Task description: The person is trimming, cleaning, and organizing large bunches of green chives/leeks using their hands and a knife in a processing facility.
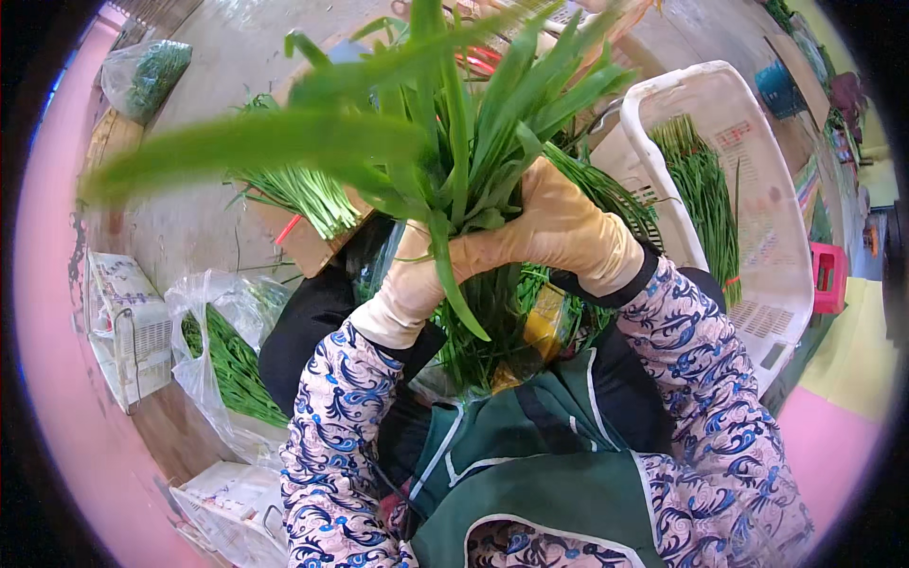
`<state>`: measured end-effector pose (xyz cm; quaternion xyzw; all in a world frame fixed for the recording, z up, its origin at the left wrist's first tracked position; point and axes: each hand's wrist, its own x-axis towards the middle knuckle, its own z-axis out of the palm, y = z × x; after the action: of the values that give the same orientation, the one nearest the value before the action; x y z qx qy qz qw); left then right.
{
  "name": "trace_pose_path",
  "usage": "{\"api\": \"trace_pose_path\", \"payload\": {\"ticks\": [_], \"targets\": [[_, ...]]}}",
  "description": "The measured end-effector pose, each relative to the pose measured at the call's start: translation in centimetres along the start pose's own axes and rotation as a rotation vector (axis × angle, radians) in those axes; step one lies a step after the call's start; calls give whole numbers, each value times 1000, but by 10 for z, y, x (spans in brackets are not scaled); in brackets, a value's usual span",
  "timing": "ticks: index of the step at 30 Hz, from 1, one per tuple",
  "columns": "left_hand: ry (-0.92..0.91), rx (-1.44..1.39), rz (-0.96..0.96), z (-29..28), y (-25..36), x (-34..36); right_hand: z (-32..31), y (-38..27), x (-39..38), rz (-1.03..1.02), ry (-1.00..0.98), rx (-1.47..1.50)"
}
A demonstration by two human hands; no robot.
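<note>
Close before me, both my hands are wrapped around a bunch of long-leaved greens (464,133). My left hand (417,279) and my right hand (578,232) wear cream gloves and meet around its middle. Broad flat leaves fan out above them, one blurred leaf reaching far left. The bunch's lower part hangs between my forearms, above my lap and green apron (559,483). A yellow packet or wrapper (544,327) shows behind it, partly hidden. Beyond my left hand lies a bundle of thin greens (308,197) with pale stalks, on cardboard (317,248).
At right stands a white plastic basket (772,199) holding tied green bundles (699,204); a pink-red plastic crate (828,277) is beside it. Left of my knee is a clear bag (270,293) of greens, near white crates (128,331). Another filled bag (147,80) is far left.
</note>
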<state>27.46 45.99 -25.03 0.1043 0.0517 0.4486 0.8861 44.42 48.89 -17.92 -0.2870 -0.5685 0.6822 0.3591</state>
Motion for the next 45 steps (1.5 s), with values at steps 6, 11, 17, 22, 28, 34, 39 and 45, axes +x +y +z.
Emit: {"api": "trace_pose_path", "payload": {"ticks": [6, 11, 17, 22, 28, 34, 39, 45], "targets": [[293, 991, 222, 27, 5, -1, -3, 5, 2, -83, 67, 58], [331, 981, 238, 26, 1, -1, -18, 36, -5, -345, 234, -13], [348, 996, 254, 24, 5, 2, -21, 22, -2, -332, 204, -292], [219, 816, 230, 23, -3, 1, -11, 28, -7, -165, 1, -1], [75, 1345, 97, -8, -8, -4, -30, 38, -13, -442, -112, -1028], [141, 1053, -79, 5, -7, -22, -12, 16, -17, -395, -146, -472], [85, 1302, -45, 12, 2, -16, 2, 17, -17, 7, 39, -110], [-35, 1595, -5, 20, 7, -3, 7, 16, -16, 127, 138, -54]]}}
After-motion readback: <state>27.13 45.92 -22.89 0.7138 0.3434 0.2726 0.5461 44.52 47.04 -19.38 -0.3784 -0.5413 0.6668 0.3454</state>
